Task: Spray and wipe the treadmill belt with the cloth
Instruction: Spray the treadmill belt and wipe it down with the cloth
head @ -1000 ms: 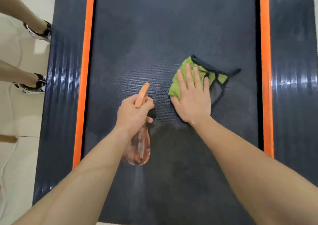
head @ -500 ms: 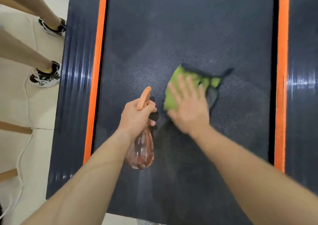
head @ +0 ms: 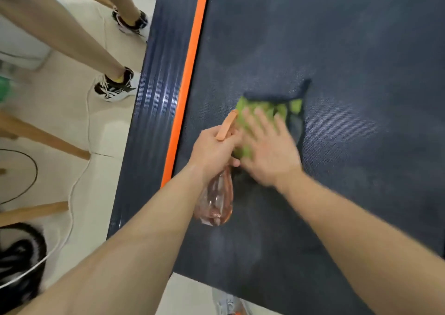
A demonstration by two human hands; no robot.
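Head view, wiping phase. The green cloth lies on the treadmill belt, left of its middle, under the right hand. The left hand sits just at 9 o'clock of it with the spray bottle.

Likely faults: the two hands are crowded together, so a stroke toward 9 o'clock could knock the bottle or drive the cloth into it. The cloth is pressed rather than gripped, so it may bunch or slide out from under the palm. Its dark border trails loose at 1 o'clock and could fold under. A spray from this spot could land on the cloth or on the orange stripe instead of the belt.

Right fingers: straight, slightly spread, lying flat on the cloth and pointing to 11 o'clock; blur hides the thumb. Left hand: curled round the bottle's neck, with the body hanging toward 6 o'clock and the orange trigger head pointing to 1 o'clock. Whether a finger rests on the trigger cannot be told.
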